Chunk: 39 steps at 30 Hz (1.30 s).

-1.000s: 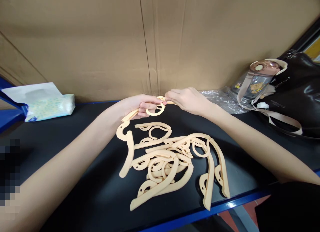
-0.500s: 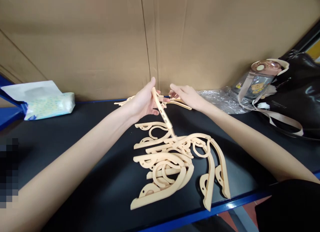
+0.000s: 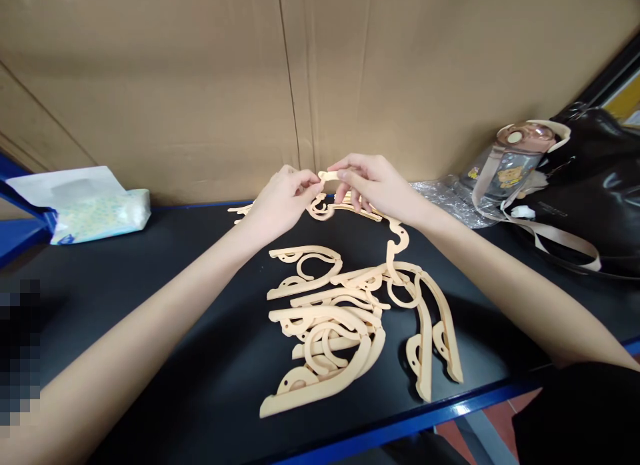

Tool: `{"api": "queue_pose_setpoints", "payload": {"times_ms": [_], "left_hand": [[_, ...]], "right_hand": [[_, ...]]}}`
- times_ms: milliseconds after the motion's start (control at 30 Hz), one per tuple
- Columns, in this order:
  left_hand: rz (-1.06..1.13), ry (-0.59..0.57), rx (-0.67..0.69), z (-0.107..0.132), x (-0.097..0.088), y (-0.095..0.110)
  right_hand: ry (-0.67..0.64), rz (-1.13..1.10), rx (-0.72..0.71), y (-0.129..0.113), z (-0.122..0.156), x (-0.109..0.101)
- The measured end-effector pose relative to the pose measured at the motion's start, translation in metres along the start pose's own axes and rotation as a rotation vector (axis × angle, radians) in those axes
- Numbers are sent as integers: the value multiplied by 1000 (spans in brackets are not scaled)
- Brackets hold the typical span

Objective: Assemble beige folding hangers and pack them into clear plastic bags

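A cream plastic folding hanger (image 3: 330, 176) is held up at the far side of the table, between my two hands. My right hand (image 3: 376, 185) is closed around it, with the thumb and index finger along its visible end. My left hand (image 3: 286, 197) pinches at the tip of that end. Below my right hand, a cream arm with a curved clip (image 3: 400, 237) slants down to the pile and appears to be part of the held hanger. Nearer to me lies a loose pile of folded hangers (image 3: 340, 381), with hooks and arms overlapping.
More cream hanger pieces (image 3: 356, 210) lie behind my hands by the cardboard wall (image 3: 200, 91). A tissue pack (image 3: 103, 215) is at left. At right are clear plastic wrap (image 3: 445, 201), a strapped water bottle (image 3: 520, 161) and a black bag (image 3: 600, 198). The black table has a blue edge (image 3: 380, 441).
The hanger that slanted down from my left hand is now raised between both hands. My right hand has closed on it, and my left hand has turned to a pinch.
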State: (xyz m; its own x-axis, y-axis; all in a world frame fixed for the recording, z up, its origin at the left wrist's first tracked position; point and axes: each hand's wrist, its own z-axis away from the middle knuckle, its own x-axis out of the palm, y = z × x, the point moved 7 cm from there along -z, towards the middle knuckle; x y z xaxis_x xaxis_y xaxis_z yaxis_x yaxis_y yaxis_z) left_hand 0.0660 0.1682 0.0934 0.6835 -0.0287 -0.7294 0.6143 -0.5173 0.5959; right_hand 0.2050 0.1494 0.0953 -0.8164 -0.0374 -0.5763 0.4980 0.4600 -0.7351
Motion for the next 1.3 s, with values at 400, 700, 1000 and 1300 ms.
{"api": "queue_pose_setpoints", "payload": {"times_ms": [400,700,1000,1300], "left_hand": [[406,-120,-210,12,17,7],[497,-38,-50,11,31,20],[-286,-10,0,8,27,8],[-338,24,-219,-40,29,-57]], "right_hand": [[144,963,-260,-22,18,-3],[104,1073,-149,-34,18,4],[176,235,93,19,-7,-44],[386,-361,249,40,-7,-52]]}}
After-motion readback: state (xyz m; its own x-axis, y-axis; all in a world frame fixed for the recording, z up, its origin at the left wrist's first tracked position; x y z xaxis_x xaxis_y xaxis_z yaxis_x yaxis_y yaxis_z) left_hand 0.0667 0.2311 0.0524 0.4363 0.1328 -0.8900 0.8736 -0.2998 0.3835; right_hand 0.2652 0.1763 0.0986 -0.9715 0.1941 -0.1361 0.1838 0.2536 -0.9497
